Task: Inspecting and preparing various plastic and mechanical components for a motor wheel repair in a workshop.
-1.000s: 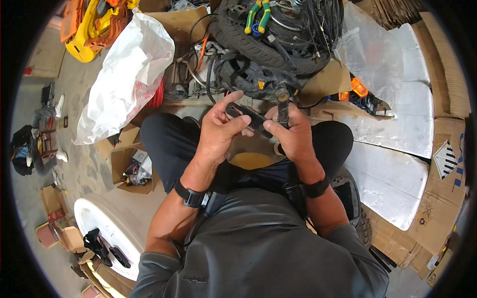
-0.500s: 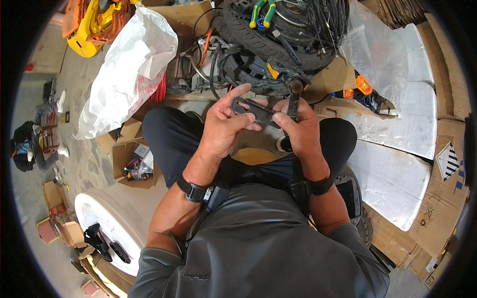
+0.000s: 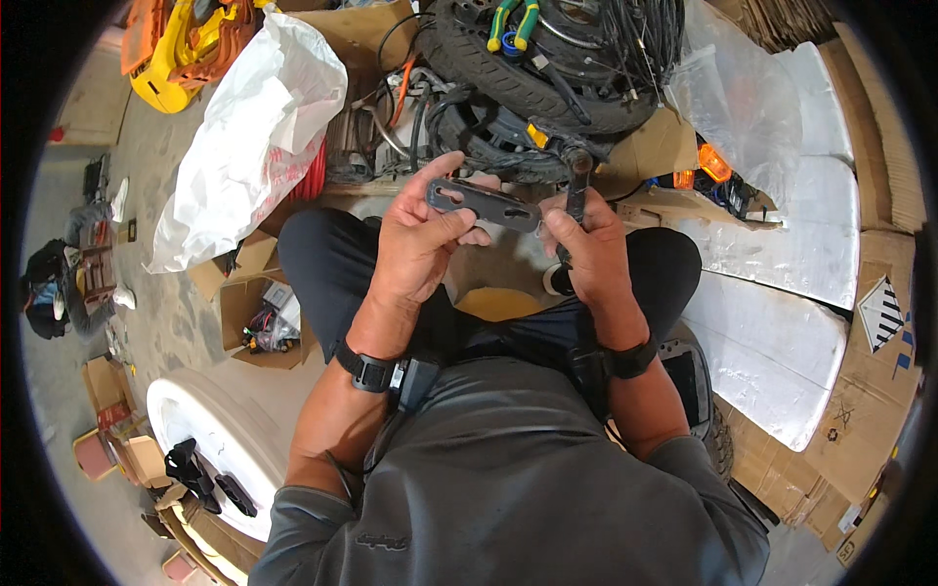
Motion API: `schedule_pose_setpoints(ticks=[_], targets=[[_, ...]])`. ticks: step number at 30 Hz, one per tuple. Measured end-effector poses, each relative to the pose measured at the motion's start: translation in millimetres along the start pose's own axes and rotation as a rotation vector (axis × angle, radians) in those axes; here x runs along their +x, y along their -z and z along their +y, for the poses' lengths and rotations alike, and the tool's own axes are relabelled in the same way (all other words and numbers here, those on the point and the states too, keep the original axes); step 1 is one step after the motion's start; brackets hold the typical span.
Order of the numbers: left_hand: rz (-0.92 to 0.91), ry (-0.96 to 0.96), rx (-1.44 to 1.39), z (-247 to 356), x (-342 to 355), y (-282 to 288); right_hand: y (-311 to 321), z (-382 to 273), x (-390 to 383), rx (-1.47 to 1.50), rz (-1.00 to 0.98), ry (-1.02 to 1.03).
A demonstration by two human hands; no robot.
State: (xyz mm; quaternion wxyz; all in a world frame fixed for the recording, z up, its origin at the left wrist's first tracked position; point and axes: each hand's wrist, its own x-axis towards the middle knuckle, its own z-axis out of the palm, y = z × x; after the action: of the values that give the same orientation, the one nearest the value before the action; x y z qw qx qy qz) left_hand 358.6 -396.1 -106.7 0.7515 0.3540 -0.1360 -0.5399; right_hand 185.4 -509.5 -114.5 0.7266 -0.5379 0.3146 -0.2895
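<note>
My left hand [image 3: 408,249] pinches a flat black metal bracket [image 3: 501,204] between thumb and fingers, its index finger stretched out past the far edge. The bracket has keyhole-shaped slots, and its broad face is turned up. Closed round a dark bar-like metal tool with a round head [image 3: 578,161], my right hand [image 3: 594,256] holds it nearly upright beside the bracket's right end. The tool's exact kind is unclear. Both hands are above my lap, in front of a heap of tyres [image 3: 537,83].
Green-and-yellow-handled pliers [image 3: 529,24] lie on the tyres, near bundled black cables [image 3: 635,49]. A white plastic bag [image 3: 254,137] stands at the left, above an open carton of parts [image 3: 256,344]. White foam slabs [image 3: 772,352] lie at the right. A person [image 3: 68,254] is at the far left.
The bracket has moved left, away from the tool, and turned so its slotted face shows more fully. My left hand has shifted left with it; the right hand has stayed nearly in place.
</note>
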Motion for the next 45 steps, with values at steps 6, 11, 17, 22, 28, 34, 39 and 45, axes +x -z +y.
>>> schedule_pose_setpoints(ticks=[6,11,17,22,28,34,39,45], targets=[[0.015,-0.014,0.042,0.0,1.0,-3.3,-9.2,0.6,-1.6,0.144,-0.013,-0.067],[0.04,0.056,0.166,2.7,-1.9,0.6,-6.1,-4.6,1.5,0.127,0.07,-0.061],[0.117,-0.02,0.281,1.6,-2.9,1.8,-2.6,-7.2,2.8,0.129,0.064,-0.032],[0.116,-0.084,0.293,3.0,-3.9,-0.5,-5.2,-12.2,2.3,0.113,0.059,-0.012],[0.077,-0.175,0.272,7.0,-5.0,-1.5,-3.9,-16.5,0.9,0.111,-0.016,-0.027],[0.057,-0.239,0.256,7.9,-6.0,-0.9,-4.3,-19.7,-1.0,0.121,-0.074,-0.028],[0.001,-0.249,0.269,7.3,-5.8,-3.2,-11.1,-17.9,-3.1,0.105,-0.033,-0.004],[-0.067,-0.227,0.32,9.5,-13.0,-5.6,-12.5,-26.5,-5.4,0.082,-0.078,-0.025]])
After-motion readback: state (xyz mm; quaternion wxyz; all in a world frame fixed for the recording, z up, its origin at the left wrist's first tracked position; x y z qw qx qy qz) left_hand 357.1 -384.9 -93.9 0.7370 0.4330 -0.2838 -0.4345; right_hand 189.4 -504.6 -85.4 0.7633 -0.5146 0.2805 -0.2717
